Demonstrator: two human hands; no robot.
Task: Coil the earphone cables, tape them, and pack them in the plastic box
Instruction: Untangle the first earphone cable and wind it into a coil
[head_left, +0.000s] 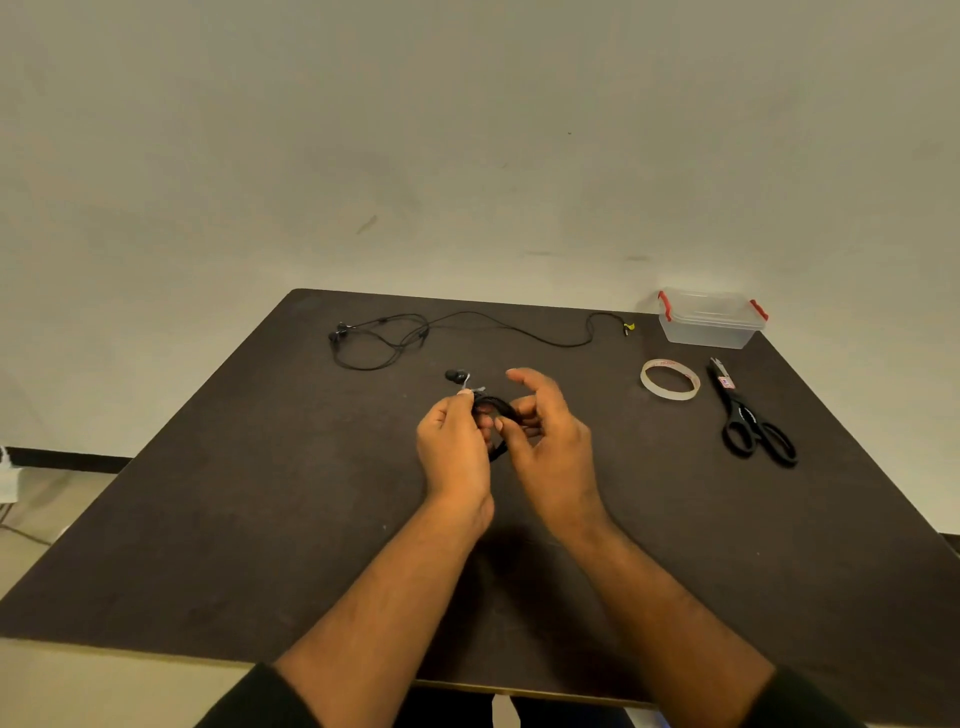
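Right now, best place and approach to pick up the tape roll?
Tape roll lies flat, hole up. Come from above with the right hand, pinching its near-left rim, thumb inside the hole. Scissors crowd its right side.

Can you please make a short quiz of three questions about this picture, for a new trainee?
1. True or false: the plastic box has its lid on.
2. Which item lies nearest to the scissors? A) the tape roll B) the loose earphone cable C) the coiled earphone
3. Fill in: the left hand and the right hand both hold the ____ earphone above the table.

Key:
1. True; both red latches sit at its ends.
2. A
3. coiled
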